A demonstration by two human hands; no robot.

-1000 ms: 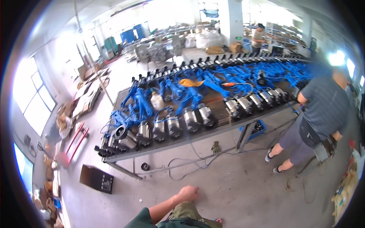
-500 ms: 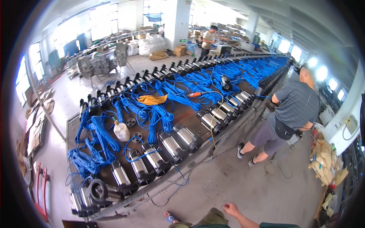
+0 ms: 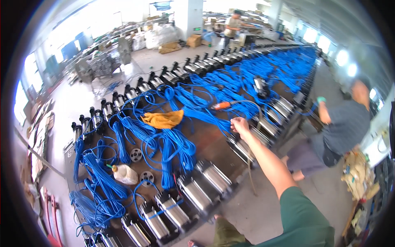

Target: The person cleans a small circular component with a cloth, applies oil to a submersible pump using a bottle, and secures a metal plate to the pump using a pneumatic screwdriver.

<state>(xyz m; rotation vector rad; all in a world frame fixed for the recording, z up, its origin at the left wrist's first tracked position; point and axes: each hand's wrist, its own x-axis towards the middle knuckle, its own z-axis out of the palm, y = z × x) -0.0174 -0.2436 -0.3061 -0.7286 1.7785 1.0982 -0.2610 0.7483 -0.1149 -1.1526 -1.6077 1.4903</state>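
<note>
My right hand [image 3: 240, 125] reaches out over the long table from the lower right. Its fingers are curled in, and nothing shows between them. Beside it lie the end of a bundle of blue cable [image 3: 205, 118] and several steel-and-black motor units [image 3: 269, 125]; touching or apart, I cannot tell. Just beyond the hand rests an orange-handled tool [image 3: 221, 106] with a hose or cord running from it. My left hand is out of view.
Yellow cloth [image 3: 163, 119], a white bottle [image 3: 124, 174] and spoked discs [image 3: 135, 154] lie among the cables. More motor units [image 3: 197, 191] line the near edge. A co-worker [image 3: 345, 123] stands close on the right; another person [image 3: 232, 29] stands farther back. Cardboard [image 3: 360, 175] is piled far right.
My right hand has moved from low beside my body, up and forward over the table. The view has shifted closer to the table. The nearby co-worker appears farther right and blurred.
</note>
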